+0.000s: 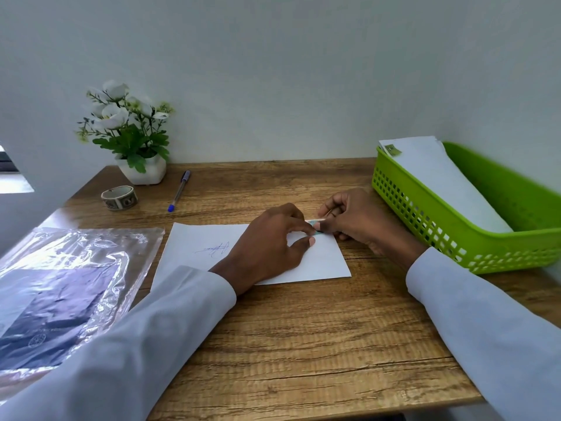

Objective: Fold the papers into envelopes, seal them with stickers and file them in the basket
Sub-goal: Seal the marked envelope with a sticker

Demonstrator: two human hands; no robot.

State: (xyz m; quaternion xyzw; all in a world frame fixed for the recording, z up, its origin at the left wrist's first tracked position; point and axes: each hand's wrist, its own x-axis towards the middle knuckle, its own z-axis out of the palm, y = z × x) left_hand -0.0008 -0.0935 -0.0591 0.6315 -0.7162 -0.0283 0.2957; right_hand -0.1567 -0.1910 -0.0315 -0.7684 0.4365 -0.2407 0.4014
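- Folded paper (321, 262) lies mid-surface (303, 344).
- Basket (473, 238) at right holds envelopes (437, 174).
- Plastic sleeve (69, 287) lies near left.
- Potted plant (130, 138), tape roll (119, 198) and pen (179, 190) lie far left.

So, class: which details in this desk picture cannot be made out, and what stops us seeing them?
Head view only:
- Sticker: print unreadable; both hands' fingertips cover most of it.
- Folded paper: its middle is hidden under the left hand.
- Signature: too small to read.
- Basket: right end cut off by the edge.
- Plastic sleeve: contents lost in glare.
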